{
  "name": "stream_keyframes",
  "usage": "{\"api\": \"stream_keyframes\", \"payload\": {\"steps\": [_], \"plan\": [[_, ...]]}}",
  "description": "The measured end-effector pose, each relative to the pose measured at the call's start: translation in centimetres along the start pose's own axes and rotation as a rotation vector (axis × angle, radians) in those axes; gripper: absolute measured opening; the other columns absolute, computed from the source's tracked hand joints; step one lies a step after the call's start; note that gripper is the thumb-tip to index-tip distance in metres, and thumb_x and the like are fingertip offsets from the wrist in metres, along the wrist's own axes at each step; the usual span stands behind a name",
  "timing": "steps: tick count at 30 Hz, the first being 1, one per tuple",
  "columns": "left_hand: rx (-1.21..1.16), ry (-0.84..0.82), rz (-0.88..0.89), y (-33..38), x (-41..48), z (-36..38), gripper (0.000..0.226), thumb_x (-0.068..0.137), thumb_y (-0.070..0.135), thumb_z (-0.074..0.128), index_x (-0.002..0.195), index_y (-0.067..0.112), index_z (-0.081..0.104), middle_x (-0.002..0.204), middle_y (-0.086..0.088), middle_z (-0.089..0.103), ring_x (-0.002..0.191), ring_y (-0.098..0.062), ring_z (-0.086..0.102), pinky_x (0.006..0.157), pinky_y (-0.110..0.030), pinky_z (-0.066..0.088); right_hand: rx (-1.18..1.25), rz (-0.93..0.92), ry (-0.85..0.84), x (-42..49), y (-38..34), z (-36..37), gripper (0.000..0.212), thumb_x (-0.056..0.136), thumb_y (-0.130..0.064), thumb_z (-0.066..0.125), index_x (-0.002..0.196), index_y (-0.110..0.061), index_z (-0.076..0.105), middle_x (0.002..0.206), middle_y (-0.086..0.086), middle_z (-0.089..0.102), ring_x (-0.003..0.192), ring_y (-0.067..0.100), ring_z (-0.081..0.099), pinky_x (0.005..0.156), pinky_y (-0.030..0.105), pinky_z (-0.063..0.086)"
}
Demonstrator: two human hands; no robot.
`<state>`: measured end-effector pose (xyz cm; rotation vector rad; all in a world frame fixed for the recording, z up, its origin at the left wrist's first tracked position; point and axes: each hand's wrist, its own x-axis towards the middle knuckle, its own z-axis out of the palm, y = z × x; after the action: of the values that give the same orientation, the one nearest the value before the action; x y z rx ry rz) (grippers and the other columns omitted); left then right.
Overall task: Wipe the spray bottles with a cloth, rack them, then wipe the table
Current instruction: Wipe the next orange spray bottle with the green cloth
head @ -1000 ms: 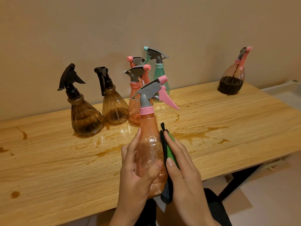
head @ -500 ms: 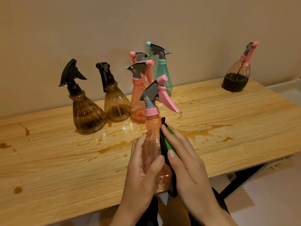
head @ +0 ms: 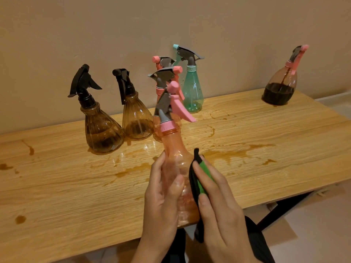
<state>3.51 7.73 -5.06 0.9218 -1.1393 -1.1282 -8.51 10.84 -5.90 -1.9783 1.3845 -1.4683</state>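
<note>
Rear centre is blocked by clustered spray bottles (head: pixel 136 118) along the wall (head: pixel 76 35); a dark-filled bottle (head: pixel 279 88) is stood far right; open tabletop (head: pixel 247 118) is left between them.

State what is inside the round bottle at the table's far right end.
Dark brown liquid fills the lower part of the bottle; a thin tube runs down into it. The liquid hides the tube's end.
</note>
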Motion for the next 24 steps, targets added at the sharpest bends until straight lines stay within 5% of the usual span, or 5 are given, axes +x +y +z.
{"api": "stream_keyframes", "payload": {"steps": [5, 10, 14, 20, 24], "plan": [[0.157, -0.112, 0.016, -0.2, -0.2, -0.2, 0.055, 0.085, 0.050, 0.066, 0.139, 0.049, 0.055, 0.141, 0.008, 0.061, 0.134, -0.011, 0.058, 0.107, -0.028, 0.050, 0.148, 0.049, -0.082, 3.6, -0.2, -1.1, 0.046, 0.109, -0.024, 0.041, 0.154, -0.034, 0.041, 0.160, -0.021, 0.033, 0.148, 0.001, 0.031, 0.114, 0.014, 0.031], [0.179, -0.099, 0.024, -0.3, -0.1, 0.0, 0.059, 0.087, 0.052, 0.063, 0.145, 0.044, 0.051, 0.146, 0.014, 0.058, 0.138, -0.009, 0.053, 0.110, -0.036, 0.048, 0.148, 0.048, -0.098, 4.4, -0.7, -1.1, 0.048, 0.107, -0.021, 0.042, 0.153, -0.035, 0.042, 0.157, -0.020, 0.037, 0.146, -0.002, 0.033, 0.112, 0.013, 0.033], [0.096, -0.035, 0.006, -0.4, -0.3, 0.0, 0.060, 0.085, 0.049, 0.065, 0.143, 0.039, 0.053, 0.143, 0.011, 0.061, 0.134, -0.010, 0.057, 0.105, -0.027, 0.050, 0.017, 0.008, -0.057, 2.2, -0.4, -0.9, 0.044, 0.107, -0.029, 0.038, 0.149, -0.033, 0.050, 0.154, -0.016, 0.041, 0.146, 0.008, 0.038, 0.112, 0.023, 0.038], [0.061, 0.048, 0.026, -0.2, -0.5, 0.6, 0.058, 0.082, 0.049, 0.065, 0.137, 0.031, 0.057, 0.131, 0.010, 0.068, 0.124, -0.009, 0.065, 0.094, -0.018, 0.051, -0.043, -0.017, -0.070, 1.2, -0.6, -0.9, 0.047, 0.106, -0.028, 0.036, 0.152, -0.034, 0.044, 0.160, -0.016, 0.033, 0.149, 0.010, 0.034, 0.114, 0.017, 0.031], [0.021, 0.071, 0.019, -0.4, -0.6, 0.6, 0.068, 0.079, 0.051, 0.066, 0.142, 0.026, 0.054, 0.134, 0.010, 0.068, 0.126, -0.010, 0.064, 0.096, -0.019, 0.052, -0.075, -0.045, -0.032, 1.2, -0.8, -0.5, 0.048, 0.105, -0.025, 0.038, 0.152, -0.030, 0.045, 0.161, -0.013, 0.033, 0.150, 0.012, 0.033, 0.116, 0.028, 0.033]]}}
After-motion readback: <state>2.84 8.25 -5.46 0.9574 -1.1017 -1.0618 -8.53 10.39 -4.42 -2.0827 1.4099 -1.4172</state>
